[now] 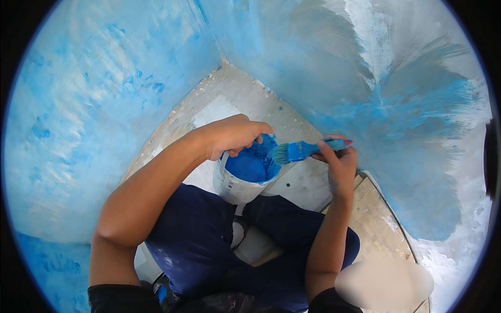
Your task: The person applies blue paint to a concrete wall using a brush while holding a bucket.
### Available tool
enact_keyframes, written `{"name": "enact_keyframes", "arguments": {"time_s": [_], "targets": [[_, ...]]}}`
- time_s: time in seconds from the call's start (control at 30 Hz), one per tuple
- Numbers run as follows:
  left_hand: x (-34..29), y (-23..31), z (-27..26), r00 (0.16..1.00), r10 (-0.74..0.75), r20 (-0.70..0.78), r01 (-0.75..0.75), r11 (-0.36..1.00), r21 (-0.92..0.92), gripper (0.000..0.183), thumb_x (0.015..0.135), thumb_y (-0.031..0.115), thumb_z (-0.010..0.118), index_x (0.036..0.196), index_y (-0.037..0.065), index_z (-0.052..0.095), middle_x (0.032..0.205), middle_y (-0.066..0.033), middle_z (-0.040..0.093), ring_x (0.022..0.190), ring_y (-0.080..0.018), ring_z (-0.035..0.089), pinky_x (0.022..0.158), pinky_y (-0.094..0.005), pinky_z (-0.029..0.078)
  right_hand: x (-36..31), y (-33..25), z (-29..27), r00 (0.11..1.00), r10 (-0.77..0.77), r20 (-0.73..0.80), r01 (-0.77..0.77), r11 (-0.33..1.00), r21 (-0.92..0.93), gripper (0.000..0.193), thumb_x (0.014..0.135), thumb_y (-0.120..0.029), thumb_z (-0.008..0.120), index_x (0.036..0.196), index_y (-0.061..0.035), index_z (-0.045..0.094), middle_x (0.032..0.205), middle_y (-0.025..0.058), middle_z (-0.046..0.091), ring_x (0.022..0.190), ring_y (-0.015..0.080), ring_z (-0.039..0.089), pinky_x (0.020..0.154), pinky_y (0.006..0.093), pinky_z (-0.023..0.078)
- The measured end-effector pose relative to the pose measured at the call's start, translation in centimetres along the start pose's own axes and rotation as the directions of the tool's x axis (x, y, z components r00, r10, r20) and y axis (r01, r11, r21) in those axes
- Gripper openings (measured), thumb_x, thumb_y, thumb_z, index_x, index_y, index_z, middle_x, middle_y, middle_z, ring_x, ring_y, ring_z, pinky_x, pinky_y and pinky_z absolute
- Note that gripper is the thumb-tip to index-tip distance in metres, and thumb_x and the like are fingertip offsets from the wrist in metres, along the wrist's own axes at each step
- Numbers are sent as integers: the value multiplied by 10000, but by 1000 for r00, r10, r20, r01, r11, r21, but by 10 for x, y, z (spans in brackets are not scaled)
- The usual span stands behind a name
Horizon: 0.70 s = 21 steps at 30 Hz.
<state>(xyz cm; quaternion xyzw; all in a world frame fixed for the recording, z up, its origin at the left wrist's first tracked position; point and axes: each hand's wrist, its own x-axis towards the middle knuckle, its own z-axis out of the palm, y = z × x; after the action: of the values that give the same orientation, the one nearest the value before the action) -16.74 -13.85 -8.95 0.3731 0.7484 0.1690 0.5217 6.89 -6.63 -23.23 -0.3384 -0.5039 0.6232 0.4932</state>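
Blue-streaked walls [99,104]: meet at a corner beyond the bucket.
Floor [308,182]: pale, narrowing toward that corner, leaving open room.
Bucket [237,189]: blue inside, just before the legs [182,250] — probably for easy reach.
Left hand [235,136]: fingers bent over the rim, one digit outstretched, likely steadying it.
Right hand [339,163]: fingertips pinching the brush handle.
Brush [298,152]: level, bristles at the rim's right edge — contact unclear.

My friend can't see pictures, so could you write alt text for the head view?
Seen from above, the left hand grips a white bucket of blue paint at its rim, while the right hand holds a brush with its bristles by that rim. Beyond, walls streaked blue, grey and white meet in a corner.
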Motion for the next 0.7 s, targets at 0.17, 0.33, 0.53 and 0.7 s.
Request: {"name": "enact_keyframes", "arguments": {"time_s": [0.17, 0.33, 0.53, 0.7], "targets": [[3, -15, -6, 999, -3, 55, 3, 1000, -10, 467, 1022, 403, 545, 983, -54, 637, 590, 43, 320, 565, -117, 282, 573, -299, 282, -7, 23, 41, 966, 18, 258, 38, 977, -211, 237, 880, -97, 795, 1045, 38, 690, 841, 64, 695, 788, 142, 701, 693, 275, 559], [9, -11, 6, 997, 10, 75, -13, 999, 46, 398, 1036, 338, 517, 1018, -44, 631, 627, 20, 365, 567, -125, 298, 572, -306, 298, -14, 26, 59, 928, -5, 373, 214, 826, -521, 295, 803, -125, 840, 1046, 10, 741, 785, 170, 710, 705, 231, 706, 674, 338, 538], [13, -15, 7, 986, 6, 167, -7, 1000, 6, 392, 1032, 330, 519, 1047, -48, 624, 667, -1, 397, 589, -140, 315, 582, -322, 310, -11, 48, 66, 896, 25, 444, 299, 706, -642, 338, 774, -151, 836, 1067, -4, 751, 808, 232, 714, 737, 352, 715, 707, 404, 548], [15, -16, 11, 991, 22, 132, -23, 1000, 5, 362, 981, 339, 541, 894, -3, 622, 665, -39, 420, 545, -150, 342, 550, -337, 268, -13, 52, 69, 893, -10, 451, 331, 694, -640, 322, 772, -151, 828, 1050, -5, 755, 807, 230, 714, 728, 355, 711, 700, 411, 545]]}}
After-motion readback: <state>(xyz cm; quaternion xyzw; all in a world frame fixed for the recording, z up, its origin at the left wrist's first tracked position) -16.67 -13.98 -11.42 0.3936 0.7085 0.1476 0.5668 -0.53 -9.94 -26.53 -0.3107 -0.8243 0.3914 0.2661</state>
